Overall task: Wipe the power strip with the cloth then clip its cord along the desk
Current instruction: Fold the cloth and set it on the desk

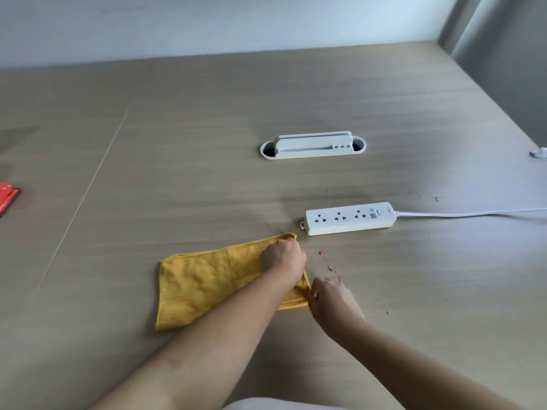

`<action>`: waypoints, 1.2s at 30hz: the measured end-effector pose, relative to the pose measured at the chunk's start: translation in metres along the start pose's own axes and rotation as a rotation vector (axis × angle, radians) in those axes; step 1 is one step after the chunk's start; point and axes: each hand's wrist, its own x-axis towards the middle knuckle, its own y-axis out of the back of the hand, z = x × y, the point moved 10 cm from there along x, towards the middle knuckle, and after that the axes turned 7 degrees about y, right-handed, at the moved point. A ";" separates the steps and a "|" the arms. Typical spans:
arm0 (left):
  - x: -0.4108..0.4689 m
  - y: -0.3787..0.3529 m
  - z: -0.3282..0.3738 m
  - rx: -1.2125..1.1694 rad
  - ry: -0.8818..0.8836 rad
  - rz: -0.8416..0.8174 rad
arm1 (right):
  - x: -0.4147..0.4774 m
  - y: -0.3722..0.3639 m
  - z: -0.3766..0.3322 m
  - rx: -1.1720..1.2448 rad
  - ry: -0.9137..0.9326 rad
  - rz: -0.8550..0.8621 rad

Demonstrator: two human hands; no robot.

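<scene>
A yellow cloth point(198, 284) lies folded flat on the wooden desk point(177, 143). My left hand point(282, 257) grips its far right corner. My right hand point(330, 297) pinches its near right corner. Just beyond the cloth, to the right, lies a white power strip point(349, 218) with three sockets and a switch. Neither hand touches the strip. Its white cord point(473, 213) runs off to the right edge of the view. A small white cord clip point(539, 152) sits on the desk at the far right.
A white cable grommet with a slotted stand point(313, 145) is set into the desk behind the strip. A red object point(7, 196) lies at the left edge. Dark and reddish crumbs point(328, 266) dot the desk right of the cloth. A wall bounds the desk's far side.
</scene>
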 end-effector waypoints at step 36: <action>-0.027 0.016 -0.252 -0.237 0.427 0.075 | 0.068 -0.042 -0.132 0.123 0.061 -0.082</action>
